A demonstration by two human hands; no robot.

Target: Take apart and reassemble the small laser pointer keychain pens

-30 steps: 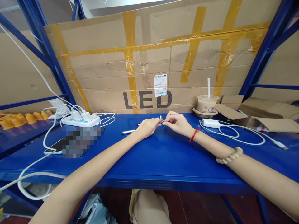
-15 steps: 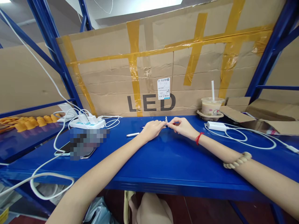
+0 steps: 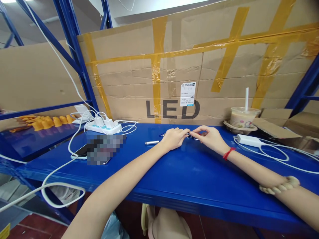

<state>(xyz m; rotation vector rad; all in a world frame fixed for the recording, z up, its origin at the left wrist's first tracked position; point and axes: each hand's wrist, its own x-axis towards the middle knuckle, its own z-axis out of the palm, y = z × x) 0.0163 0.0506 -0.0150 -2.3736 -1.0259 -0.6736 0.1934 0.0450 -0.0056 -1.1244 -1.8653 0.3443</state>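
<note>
Near the back of the blue shelf [image 3: 194, 179], my left hand [image 3: 174, 137] is closed around a small dark, thin item, whose blue end [image 3: 161, 134] sticks out on its left side. My right hand [image 3: 208, 136], with a red string at the wrist, pinches at a small dark and shiny part [image 3: 191, 135] just right of the left fingertips. The two hands nearly touch. What exactly the fingers grip is too small to make out. A silver cylinder [image 3: 152, 142] lies on the shelf left of my left hand.
A white power strip [image 3: 103, 127] with cables and blurred phones [image 3: 86, 150] occupy the left. At the right are a drink cup [image 3: 243, 118] in a holder, a white adapter [image 3: 248, 140] and open cardboard [image 3: 276, 127]. Orange pieces [image 3: 47, 122] and part of another person's hand show far left.
The view has turned left, so everything appears shifted right. The shiny piece that stood upright between my fingertips is now low, and my right hand sits slightly farther from the left.
</note>
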